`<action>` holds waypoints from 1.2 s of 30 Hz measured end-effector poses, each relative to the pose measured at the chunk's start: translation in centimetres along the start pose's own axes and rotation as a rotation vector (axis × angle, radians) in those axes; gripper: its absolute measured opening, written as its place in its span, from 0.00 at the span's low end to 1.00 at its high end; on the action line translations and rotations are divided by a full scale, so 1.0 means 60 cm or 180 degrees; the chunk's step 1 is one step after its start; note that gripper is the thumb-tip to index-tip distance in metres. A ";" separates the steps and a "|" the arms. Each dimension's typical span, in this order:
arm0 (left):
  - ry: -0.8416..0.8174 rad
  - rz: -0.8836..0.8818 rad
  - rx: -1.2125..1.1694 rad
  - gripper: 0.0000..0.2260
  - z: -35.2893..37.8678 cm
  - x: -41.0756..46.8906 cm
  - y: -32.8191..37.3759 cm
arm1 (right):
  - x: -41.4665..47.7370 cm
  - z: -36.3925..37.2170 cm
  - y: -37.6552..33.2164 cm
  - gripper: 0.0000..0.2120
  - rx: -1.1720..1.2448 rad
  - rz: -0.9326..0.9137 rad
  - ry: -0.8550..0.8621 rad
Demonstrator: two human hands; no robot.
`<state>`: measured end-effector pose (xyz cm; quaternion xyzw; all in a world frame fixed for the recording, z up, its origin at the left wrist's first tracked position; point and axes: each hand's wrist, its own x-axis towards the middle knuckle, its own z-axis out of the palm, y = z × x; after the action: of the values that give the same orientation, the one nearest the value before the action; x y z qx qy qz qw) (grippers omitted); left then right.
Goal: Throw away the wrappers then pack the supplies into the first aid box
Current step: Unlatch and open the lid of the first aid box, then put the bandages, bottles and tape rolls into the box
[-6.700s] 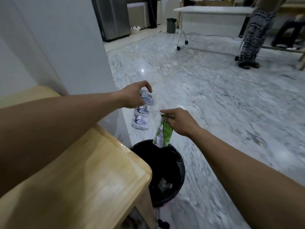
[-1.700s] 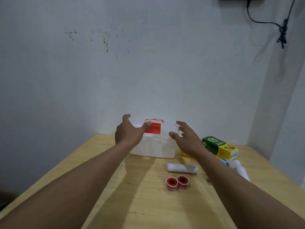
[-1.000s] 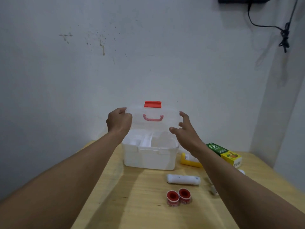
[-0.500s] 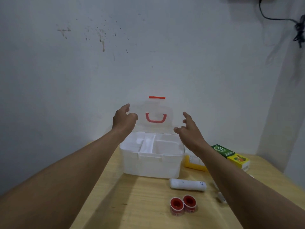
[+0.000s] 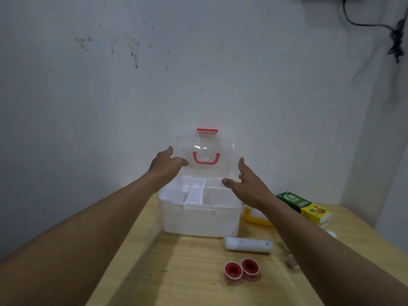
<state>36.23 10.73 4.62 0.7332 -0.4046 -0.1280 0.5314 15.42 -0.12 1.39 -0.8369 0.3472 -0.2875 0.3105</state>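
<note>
The first aid box [image 5: 199, 217] is white, its lid [image 5: 204, 159] clear with a coral-red handle [image 5: 206, 159] and latch [image 5: 207, 130]. At its 5 o'clock, two red-cored tape rolls [image 5: 241, 270]; at 3 o'clock, a green-and-yellow carton [image 5: 303, 206]. The table [image 5: 176, 272] shows pale wood grain.

Wooden table [image 5: 167, 272] carries first aid box [image 5: 199, 219], supplies [image 5: 247, 245].

White painted wall [image 5: 198, 85] ahead, flecked with dark specks and smears upper left. Black cable [image 5: 393, 34] hangs knotted at top right. A second wall face [image 5: 393, 162] juts forward on the right. Pale wood-grain worktop [image 5: 176, 272] butts against the wall. Light dim, even.
</note>
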 end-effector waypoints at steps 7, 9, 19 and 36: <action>0.0239 0.0507 0.1498 0.30 0.036 -0.095 -0.001 | -0.022 -0.020 -0.014 0.37 -0.0219 0.0042 -0.0039; 0.0134 0.0700 0.1979 0.30 0.062 -0.126 -0.008 | -0.031 -0.032 -0.015 0.34 -0.0292 0.0082 -0.0045; 0.0122 0.1040 0.3127 0.34 0.092 -0.157 -0.047 | -0.082 -0.119 0.053 0.29 -0.1260 0.0430 -0.0032; 0.0353 0.1157 0.3045 0.36 0.097 -0.155 -0.054 | -0.115 -0.182 0.170 0.21 -0.2307 0.1375 -0.0139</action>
<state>28.20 13.93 -2.85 0.8178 -0.5099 0.2049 0.1709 -0.39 -4.13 -0.79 -0.8058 0.5866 -0.0573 0.0565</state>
